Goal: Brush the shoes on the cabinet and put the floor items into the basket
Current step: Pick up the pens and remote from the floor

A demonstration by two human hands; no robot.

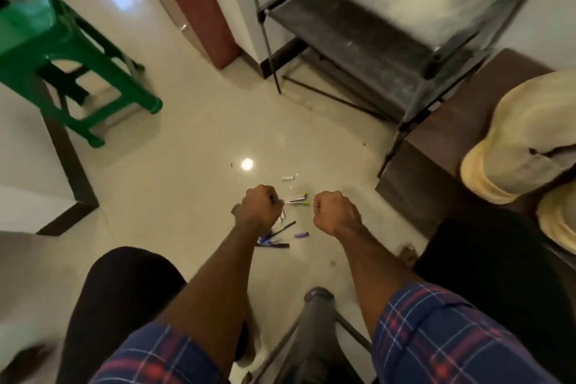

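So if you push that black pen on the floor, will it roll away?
Probably. The black pen looks thin and round, and the floor is glossy, so it may roll or skid. It looks light and stiff.

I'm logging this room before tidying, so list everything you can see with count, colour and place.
pens: several, black, blue and purple, scattered on the floor below the hands
small tube: one, white, on the floor beyond the pens
stool: one, green, upper left
rack: one, dark metal, shelves bare, upper right
cabinet: one, reddish brown, top centre
cream objects: two, right edge, too blurred to identify
left hand: curled, possibly holding a pen
right hand: curled in a fist, nothing visible in it
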